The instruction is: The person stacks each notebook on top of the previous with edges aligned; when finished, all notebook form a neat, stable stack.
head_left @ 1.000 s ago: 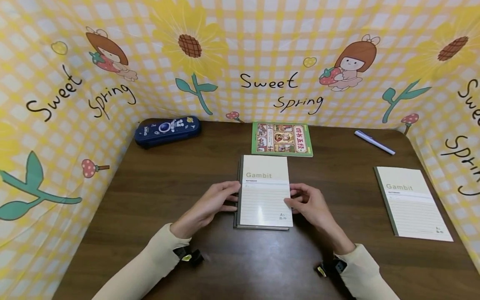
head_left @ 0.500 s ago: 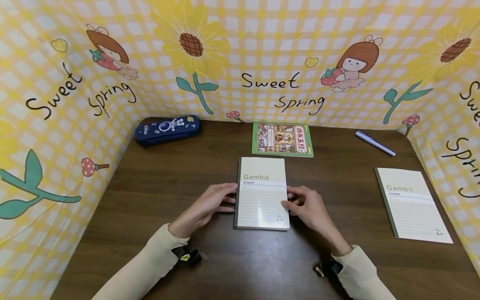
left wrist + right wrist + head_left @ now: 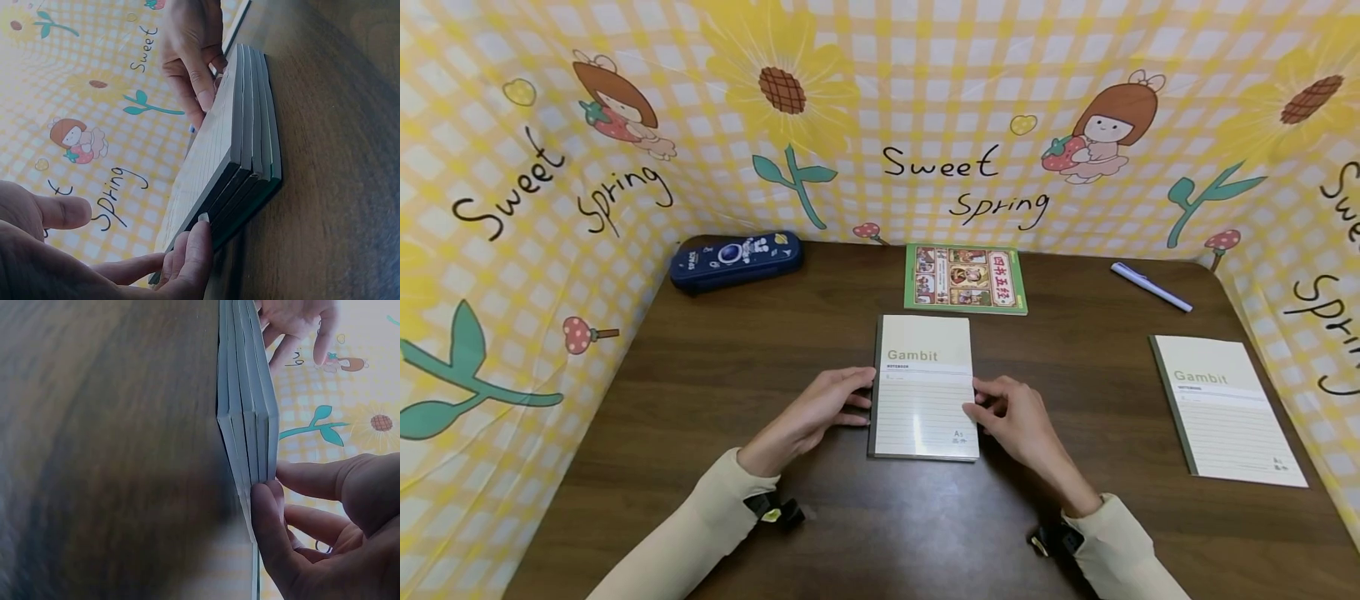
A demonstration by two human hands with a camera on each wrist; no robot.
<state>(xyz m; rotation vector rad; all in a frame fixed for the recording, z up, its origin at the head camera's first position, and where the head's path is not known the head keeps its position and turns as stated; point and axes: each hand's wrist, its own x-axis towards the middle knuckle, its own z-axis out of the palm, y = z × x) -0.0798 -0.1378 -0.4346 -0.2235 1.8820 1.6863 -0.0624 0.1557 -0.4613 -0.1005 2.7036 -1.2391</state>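
Note:
A stack of several Gambit notebooks [image 3: 925,404] lies flat at the table's middle, dark spines to the left. My left hand [image 3: 816,408] touches the spine side with extended fingers, its thumb held off the cover in the left wrist view. On the opposite side my right hand [image 3: 1018,417] presses a finger against the page edges, with its thumb at the top cover's edge. The layered page edges [image 3: 247,425] show in the right wrist view, the lower notebooks slightly out of line. In the left wrist view the spines [image 3: 222,194] stand nearly even.
A single Gambit notebook [image 3: 1228,412] lies at the right. Behind the stack is a green picture book [image 3: 964,279]. A blue pencil case [image 3: 736,260] sits at the back left, a pale pen [image 3: 1150,286] at the back right. A yellow checked cloth [image 3: 925,83] walls the table.
The top notebook has shifted slightly left and towards me, so its edges line up better with those beneath. Both hands stay at the stack's sides, the right moving slightly left with it.

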